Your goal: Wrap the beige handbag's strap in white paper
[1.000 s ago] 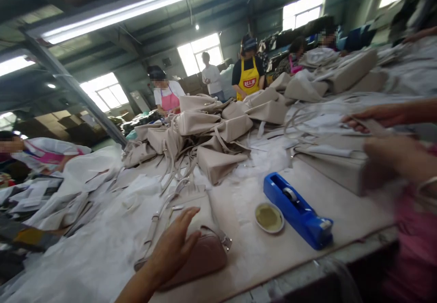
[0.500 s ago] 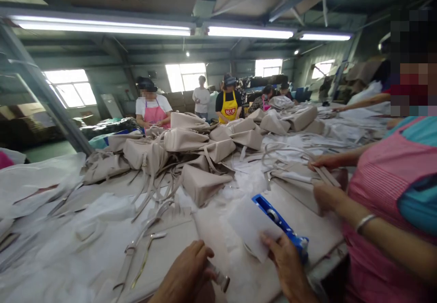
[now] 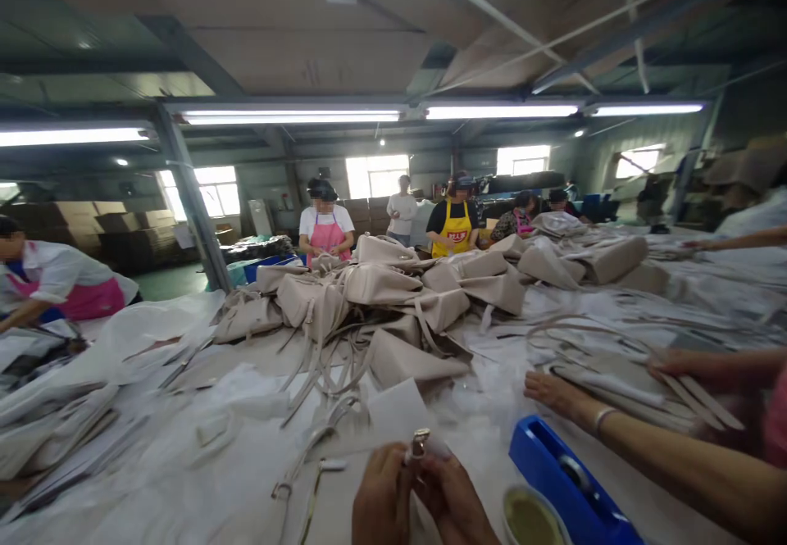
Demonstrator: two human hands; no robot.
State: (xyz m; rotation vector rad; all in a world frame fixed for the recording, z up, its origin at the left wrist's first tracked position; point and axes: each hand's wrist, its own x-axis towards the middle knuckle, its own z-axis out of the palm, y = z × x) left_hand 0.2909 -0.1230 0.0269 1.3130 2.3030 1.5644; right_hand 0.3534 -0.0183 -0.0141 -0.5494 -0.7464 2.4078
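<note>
My left hand (image 3: 382, 492) and my right hand (image 3: 453, 492) are close together at the lower middle. Both have their fingers closed round the end of a strap with a shiny metal buckle (image 3: 420, 442), raised between them. Just behind the fingers is a white paper sheet (image 3: 397, 410); whether a finger touches it is unclear. Below lies a beige handbag (image 3: 348, 479) with a gold-coloured zip, partly covered by my hands. To the right stand a blue tape dispenser (image 3: 569, 488) and a round tub (image 3: 532, 520) with something yellowish inside.
A heap of beige handbags (image 3: 381, 283) fills the table's middle. White wrapping (image 3: 178, 422) spreads at left. At right, a co-worker's hands (image 3: 559, 393) handle another bag (image 3: 620, 381). Other people stand across the table, and one bends at far left (image 3: 74, 283).
The view has turned left and tilted up. My right hand has moved from beside the tape dispenser to my left hand at the buckle. The white sheet is now behind my fingers.
</note>
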